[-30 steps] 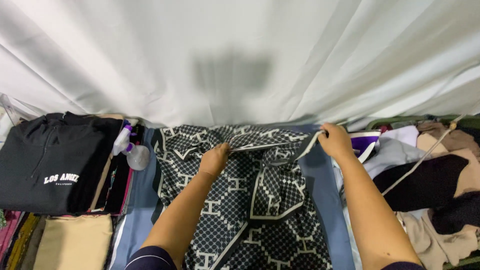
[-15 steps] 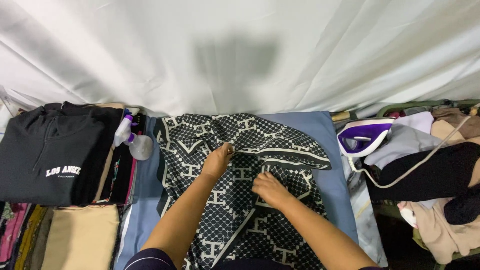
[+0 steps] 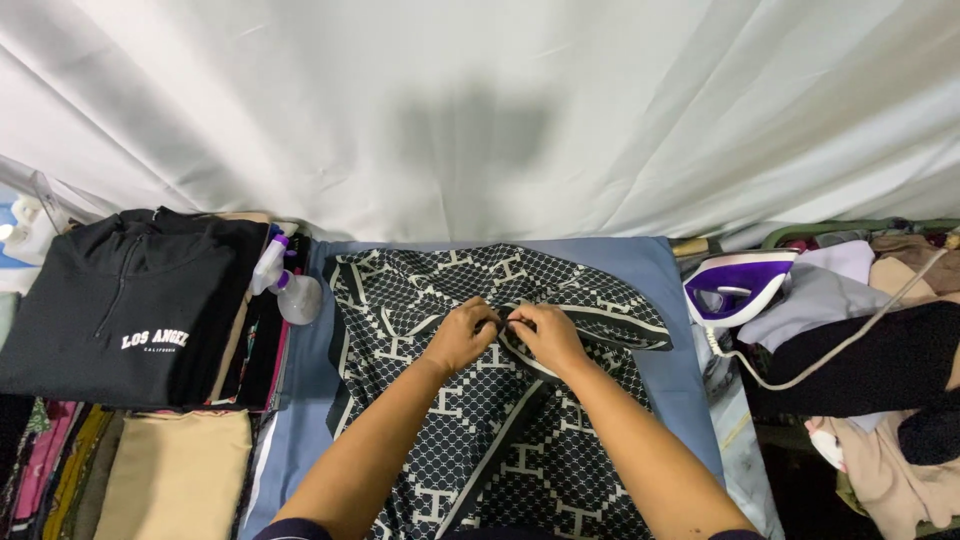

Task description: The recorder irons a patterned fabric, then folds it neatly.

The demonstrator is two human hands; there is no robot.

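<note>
A black scarf [image 3: 440, 420] with a white lattice pattern and cream border lies crumpled on a blue ironing surface [image 3: 660, 270]. My left hand [image 3: 458, 336] and my right hand [image 3: 548, 336] meet at its middle, fingertips together, both pinching a folded border edge of the cloth. Both forearms reach up from the bottom of the view across the scarf.
A purple and white steam iron [image 3: 738, 287] stands to the right, its cord running over a heap of clothes [image 3: 880, 350]. At left lie a folded black sweatshirt [image 3: 130, 305], a spray bottle [image 3: 285, 285] and a tan folded cloth [image 3: 175, 480]. A white curtain [image 3: 480, 110] hangs behind.
My right hand let go of the scarf's far right corner, came back to the middle and now meets my left hand on the fold. The view shifted slightly.
</note>
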